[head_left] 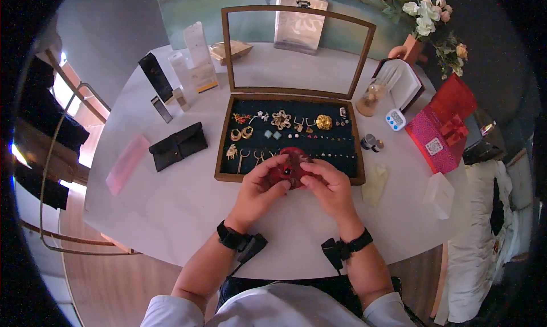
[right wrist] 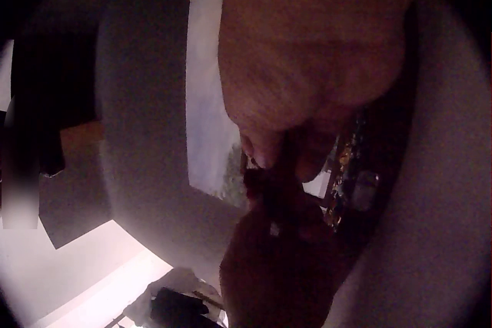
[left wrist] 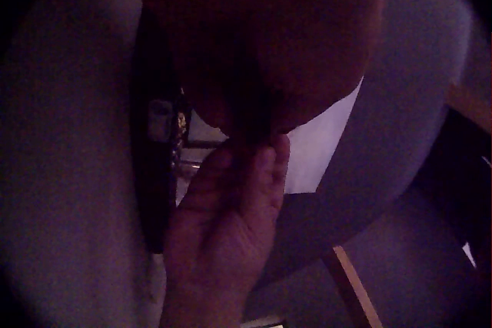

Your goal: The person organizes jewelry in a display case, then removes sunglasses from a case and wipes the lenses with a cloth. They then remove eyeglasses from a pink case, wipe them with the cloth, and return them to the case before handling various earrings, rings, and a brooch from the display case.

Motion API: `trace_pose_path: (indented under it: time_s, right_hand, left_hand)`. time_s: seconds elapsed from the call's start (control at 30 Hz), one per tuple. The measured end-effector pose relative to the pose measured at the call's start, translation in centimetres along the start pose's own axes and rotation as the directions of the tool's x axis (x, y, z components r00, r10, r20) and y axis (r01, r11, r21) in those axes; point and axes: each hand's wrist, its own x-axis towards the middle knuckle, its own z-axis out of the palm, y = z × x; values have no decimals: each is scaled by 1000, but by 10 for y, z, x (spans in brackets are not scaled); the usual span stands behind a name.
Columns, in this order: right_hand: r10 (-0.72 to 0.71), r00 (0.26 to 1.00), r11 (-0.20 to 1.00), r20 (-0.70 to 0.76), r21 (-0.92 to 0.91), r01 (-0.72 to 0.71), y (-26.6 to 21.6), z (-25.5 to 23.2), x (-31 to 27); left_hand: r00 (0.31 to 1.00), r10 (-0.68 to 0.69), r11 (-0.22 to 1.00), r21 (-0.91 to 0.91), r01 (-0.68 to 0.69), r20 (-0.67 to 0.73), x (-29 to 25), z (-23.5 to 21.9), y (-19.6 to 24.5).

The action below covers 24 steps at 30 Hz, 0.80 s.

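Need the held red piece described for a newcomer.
Find the open wooden jewellery box on the white table. At its near edge, the left hand and right hand hold the red piece. Deep red, dark-centred, it's the one being held; the other jewellery lies inside the box.

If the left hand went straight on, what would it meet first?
The dark red item the left hand holds; past it, probably the jewelry case, though the hand's height above it is hard to judge.

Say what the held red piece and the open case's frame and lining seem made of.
Red piece: perhaps fabric, from its soft edge; partly covered, so finish uncertain. Frame: probably wood, dull finish, plain brown rails. Lining: likely felt or velvet, matte, dark without glare.
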Motion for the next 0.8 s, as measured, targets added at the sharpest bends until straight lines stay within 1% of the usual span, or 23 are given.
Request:
trace_pose_path:
  time_s: [0.13, 0.2, 0.23, 0.3, 0.43, 0.5, 0.53, 0.6, 0.63, 0.7, 0.73, 0.8]
  right_hand:
    - [-20, 1000, 1000, 0, 22, 20, 5, -1, 0]
    - [-37, 999, 996, 0, -86, 36, 1, -2, 0]
    - [-37, 999, 996, 0, -86, 36, 1, -3, 0]
    - [20, 1000, 998, 15, -61, -19, 0, -3, 0]
    - [65, 998, 998, 21, -27, -65, -1, -5, 0]
    - [165, 985, 968, 57, 181, -172, 0, -6, 0]
    - [164, 985, 968, 57, 180, -172, 0, -6, 0]
    - [195, 977, 944, 85, 255, -211, 0, -8, 0]
    - [194, 977, 944, 86, 255, -210, 1, -9, 0]
    - [172, 974, 961, 146, 193, -199, 2, -13, 0]
    - [172, 974, 961, 146, 193, -198, 0, -12, -1]
    - [19, 991, 991, 133, 128, -36, -4, -10, -1]
  left_hand:
    - [999, 30, 999, -32, -30, 22, 3, 0, -1]
    - [999, 34, 999, 3, -34, 34, 4, -2, -3]
    - [999, 34, 999, 4, -34, 34, 4, -3, -3]
    - [999, 23, 1000, 20, -24, 29, 4, -4, -3]
    - [999, 17, 999, 37, -18, 40, 4, -8, -4]
    - [999, -9, 999, 54, 7, 36, 4, -8, -3]
    - [999, -8, 999, 54, 6, 37, 4, -9, -3]
    - [999, -41, 996, 82, 38, 33, 3, -9, -2]
    - [999, -40, 996, 82, 37, 33, 3, -9, -1]
    - [999, 22, 998, 54, -25, 47, 4, -7, -1]
    - [999, 23, 998, 54, -26, 47, 4, -6, -1]
    - [999, 2, 997, 75, -6, 47, 4, -5, -3]
